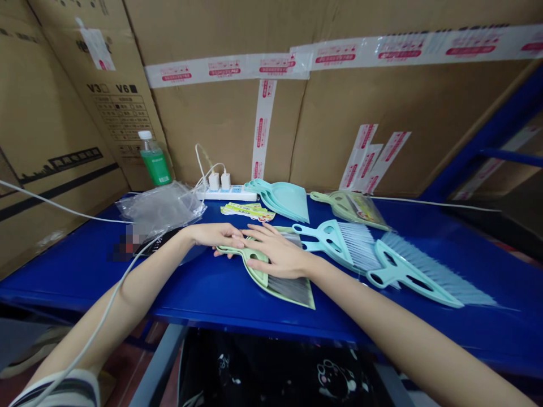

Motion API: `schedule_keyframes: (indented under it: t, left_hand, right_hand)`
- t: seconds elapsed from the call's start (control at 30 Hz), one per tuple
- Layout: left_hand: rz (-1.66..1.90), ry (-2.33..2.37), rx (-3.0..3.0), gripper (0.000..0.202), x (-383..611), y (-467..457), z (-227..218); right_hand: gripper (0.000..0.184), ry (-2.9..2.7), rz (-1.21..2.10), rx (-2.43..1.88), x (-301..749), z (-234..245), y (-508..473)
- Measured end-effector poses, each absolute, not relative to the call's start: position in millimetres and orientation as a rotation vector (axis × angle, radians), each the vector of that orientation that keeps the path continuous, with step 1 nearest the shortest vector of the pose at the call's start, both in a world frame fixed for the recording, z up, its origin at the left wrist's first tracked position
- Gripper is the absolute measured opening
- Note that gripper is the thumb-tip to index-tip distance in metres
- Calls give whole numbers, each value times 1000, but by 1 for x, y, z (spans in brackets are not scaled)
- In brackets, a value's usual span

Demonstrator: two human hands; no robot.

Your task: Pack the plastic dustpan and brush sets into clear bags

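My left hand rests on the handle end of a pale green dustpan with a grey brush set inside it, on the blue table. My right hand lies flat over the same dustpan and brush, fingers stretched out toward the left hand. Both hands press on the set rather than grip it. To the right lie two teal hand brushes with pale bristles.
Behind are stacked teal dustpans, a bagged green dustpan set, paper labels, a white power strip with chargers, a green bottle, clear plastic bags and a wall of cardboard boxes. A white cable crosses my left arm.
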State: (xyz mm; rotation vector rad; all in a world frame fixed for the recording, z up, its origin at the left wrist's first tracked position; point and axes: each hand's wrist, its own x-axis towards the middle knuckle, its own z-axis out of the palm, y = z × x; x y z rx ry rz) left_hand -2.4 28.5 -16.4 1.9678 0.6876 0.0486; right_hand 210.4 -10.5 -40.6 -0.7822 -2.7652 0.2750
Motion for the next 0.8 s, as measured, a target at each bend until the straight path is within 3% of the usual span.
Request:
schedule_keyframes:
  t: [0.8]
  left_hand:
    - [60, 711, 1857, 44, -2, 31, -18]
  right_hand:
    - [63, -2806, 193, -766, 209, -40, -8]
